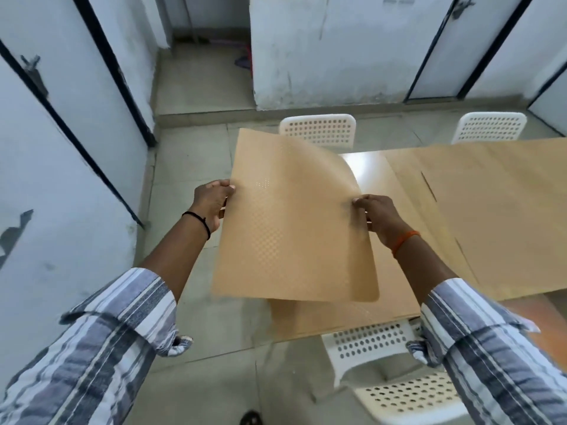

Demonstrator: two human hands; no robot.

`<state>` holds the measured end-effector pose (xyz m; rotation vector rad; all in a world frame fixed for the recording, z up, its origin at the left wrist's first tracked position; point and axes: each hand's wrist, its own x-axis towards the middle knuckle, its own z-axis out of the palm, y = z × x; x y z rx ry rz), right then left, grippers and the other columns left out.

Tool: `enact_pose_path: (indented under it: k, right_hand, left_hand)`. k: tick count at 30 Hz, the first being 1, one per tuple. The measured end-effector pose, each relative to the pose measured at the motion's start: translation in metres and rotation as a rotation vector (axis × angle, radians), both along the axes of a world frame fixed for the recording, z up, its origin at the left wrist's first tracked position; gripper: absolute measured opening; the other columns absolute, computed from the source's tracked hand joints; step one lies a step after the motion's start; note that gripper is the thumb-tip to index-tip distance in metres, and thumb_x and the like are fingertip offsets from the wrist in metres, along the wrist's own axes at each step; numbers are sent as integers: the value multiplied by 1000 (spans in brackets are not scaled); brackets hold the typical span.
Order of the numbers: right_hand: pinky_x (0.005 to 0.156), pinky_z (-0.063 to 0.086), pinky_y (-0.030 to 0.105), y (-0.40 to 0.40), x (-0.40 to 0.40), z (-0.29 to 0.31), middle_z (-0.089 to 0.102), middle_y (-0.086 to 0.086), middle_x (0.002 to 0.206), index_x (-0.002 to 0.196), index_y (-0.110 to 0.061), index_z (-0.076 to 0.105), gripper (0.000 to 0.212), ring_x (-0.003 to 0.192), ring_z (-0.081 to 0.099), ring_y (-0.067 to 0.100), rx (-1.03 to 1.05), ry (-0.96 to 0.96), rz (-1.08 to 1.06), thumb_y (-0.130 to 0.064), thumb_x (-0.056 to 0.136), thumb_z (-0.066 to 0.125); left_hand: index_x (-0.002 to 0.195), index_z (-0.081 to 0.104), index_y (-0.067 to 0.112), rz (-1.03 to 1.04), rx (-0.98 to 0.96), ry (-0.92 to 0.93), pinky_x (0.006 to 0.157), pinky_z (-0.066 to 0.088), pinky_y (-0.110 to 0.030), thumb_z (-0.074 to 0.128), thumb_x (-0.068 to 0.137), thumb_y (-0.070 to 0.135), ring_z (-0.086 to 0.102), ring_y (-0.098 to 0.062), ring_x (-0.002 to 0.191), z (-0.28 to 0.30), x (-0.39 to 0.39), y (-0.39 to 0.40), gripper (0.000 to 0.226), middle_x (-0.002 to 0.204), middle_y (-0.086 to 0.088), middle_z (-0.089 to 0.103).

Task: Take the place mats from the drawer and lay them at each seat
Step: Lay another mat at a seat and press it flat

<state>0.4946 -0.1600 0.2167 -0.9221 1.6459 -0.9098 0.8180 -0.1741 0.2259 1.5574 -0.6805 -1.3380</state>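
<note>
Place mat [288, 228], pinched at its side edges by left hand [211, 204] and right hand [379, 214], should land flat on the table [362, 162] before the near white chair [395, 372].

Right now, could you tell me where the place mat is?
The place mat is centre frame, held up by both hands, left hand and right hand, over the table's left end.

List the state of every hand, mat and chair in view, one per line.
Held place mat: in the air, curling, not laid.
Left hand: pinches the mat's left edge.
Right hand: pinches its right edge.
Table: mostly covered by tan mats.
Near chair: unoccupied.
Far chairs: unoccupied.
</note>
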Motion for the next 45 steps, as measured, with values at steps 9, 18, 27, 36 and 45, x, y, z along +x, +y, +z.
enact_pose_path:
  k: [9,18,27,36,45]
  right_hand:
    - [57,42,28,-37,73,12,58,7,81,100,-4,66,15,70,53,22,12,56,-47,-11,92,56]
    - [61,39,30,-117,72,-8,57,12,84,90,-4,58,13,71,53,26,65,23,-233,-17,89,55]
    - [55,41,26,-204,44,-31,62,9,73,75,-6,56,24,60,57,24,208,-29,-515,-15,95,48]
    - [60,32,31,-246,23,-40,46,7,76,78,-10,47,17,66,41,20,271,133,-737,-18,92,52]
    - [66,41,31,-284,45,-46,59,13,86,77,-8,57,15,75,55,27,403,284,-1062,-13,90,52]
  left_hand:
    - [92,67,18,-58,14,-12,57,45,-26,61,92,5,55,-12,69,-1,69,-53,15,81,2,64]
    - [85,68,13,-210,35,-18,55,45,-24,57,86,2,57,-15,63,-14,59,-175,15,78,-2,63]
    - [86,64,10,-622,94,-147,56,50,-27,57,87,3,62,-19,66,-21,-9,-345,10,78,-5,65]
    - [89,62,8,-980,153,-175,48,49,-22,55,87,2,59,-18,61,-38,-86,-460,9,76,-5,63]
    - [101,66,3,-1546,122,-122,58,56,-27,51,87,1,66,-18,65,-46,-176,-566,21,88,-8,69]
